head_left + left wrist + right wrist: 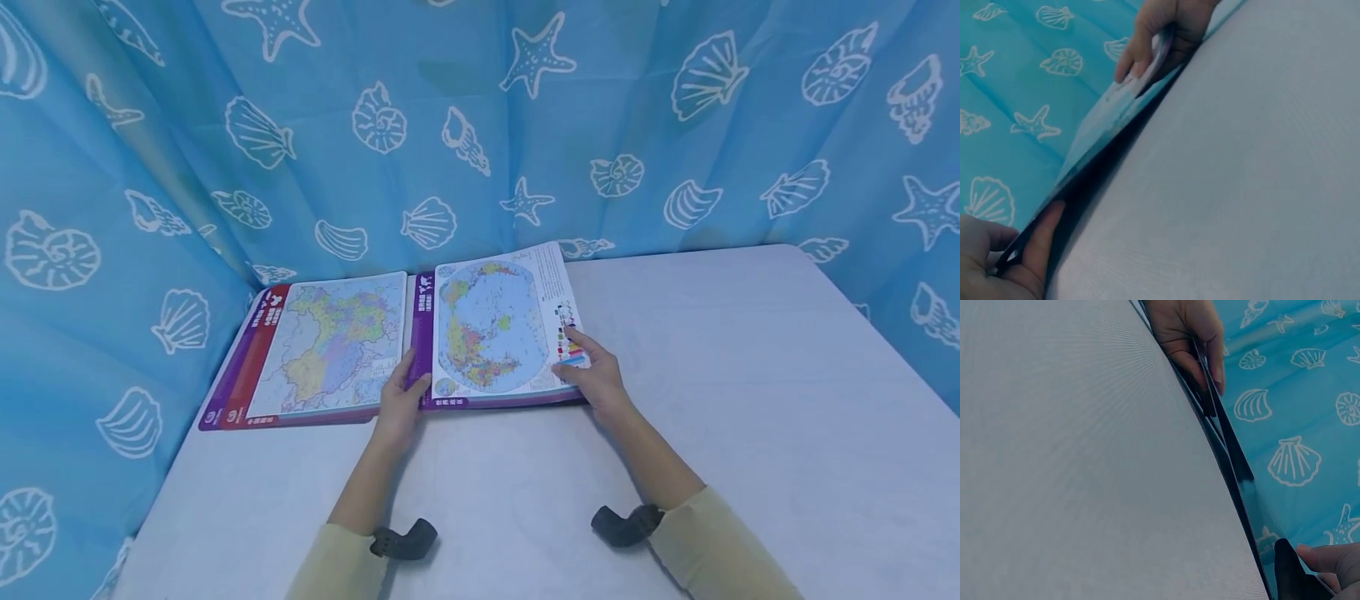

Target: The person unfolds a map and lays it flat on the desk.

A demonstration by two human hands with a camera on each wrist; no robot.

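Note:
A world map sheet [491, 325] with a purple left band is held between both hands at the middle of the table. My left hand [401, 404] pinches its lower left edge, thumb on top and fingers beneath. On the opposite side, my right hand [600, 379] grips the right edge near the coloured legend. In the left wrist view, the sheet's near edge [1094, 153] stands above the table with a dark gap under it, and left fingers [1041, 244] reach below. A China map [337, 342] with a red band lies just left, overlapping a purple-edged sheet.
The white-covered table [735, 375] stretches to the right and in front of the maps. A blue curtain [480, 125] with white shells and starfish hangs along the back and left side. Black wrist-worn devices [405, 540] sit at both sleeve cuffs.

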